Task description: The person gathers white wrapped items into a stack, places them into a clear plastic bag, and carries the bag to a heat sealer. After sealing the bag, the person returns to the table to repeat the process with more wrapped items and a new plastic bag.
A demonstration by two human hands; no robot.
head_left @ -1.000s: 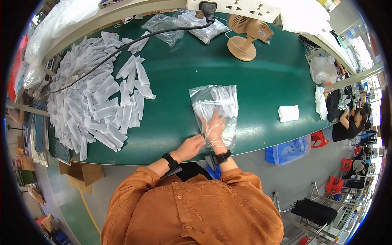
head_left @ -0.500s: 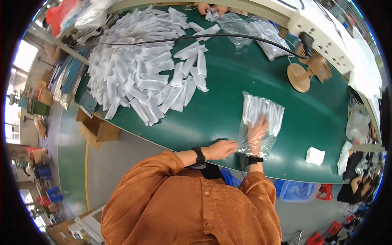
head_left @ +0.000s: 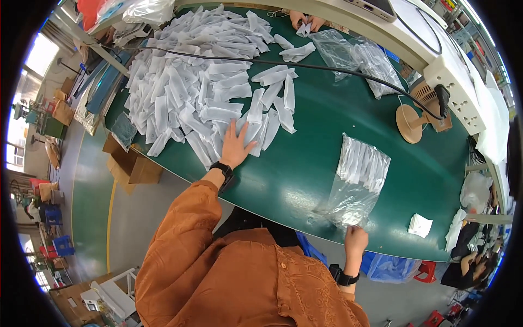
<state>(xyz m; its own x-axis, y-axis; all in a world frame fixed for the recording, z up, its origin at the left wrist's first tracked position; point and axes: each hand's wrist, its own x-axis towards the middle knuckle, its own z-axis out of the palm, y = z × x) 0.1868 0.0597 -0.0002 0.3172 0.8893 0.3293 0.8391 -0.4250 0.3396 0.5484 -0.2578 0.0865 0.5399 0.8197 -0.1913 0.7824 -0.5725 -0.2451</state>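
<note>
My left hand [head_left: 236, 146] lies open, fingers spread, on the near edge of a big heap of flat, whitish translucent packets [head_left: 180, 87]. Toward the table's front edge, my right hand [head_left: 357, 240] is closed, its curled fingers at the mouth of a clear plastic bag [head_left: 354, 204]. Those fingers seem to pinch the bag's edge, though the grip is partly hidden. Inside the bag's far half sits a row of the same packets [head_left: 362, 166]; its near half is wrinkled film. Each of my wrists wears a black band.
A black cable [head_left: 261, 60] crosses above the green table [head_left: 305, 152]. A small tan fan [head_left: 419, 117], a power strip [head_left: 455, 95] and a stack of white slips [head_left: 420, 225] are on the right. Another person's hands [head_left: 306, 22] work at the far side. An open carton [head_left: 131, 166] stands lower left.
My left hand has left the bag and reached leftward onto the heap. My right hand has come out of the bag toward me, to its mouth. The view has shifted slightly.
</note>
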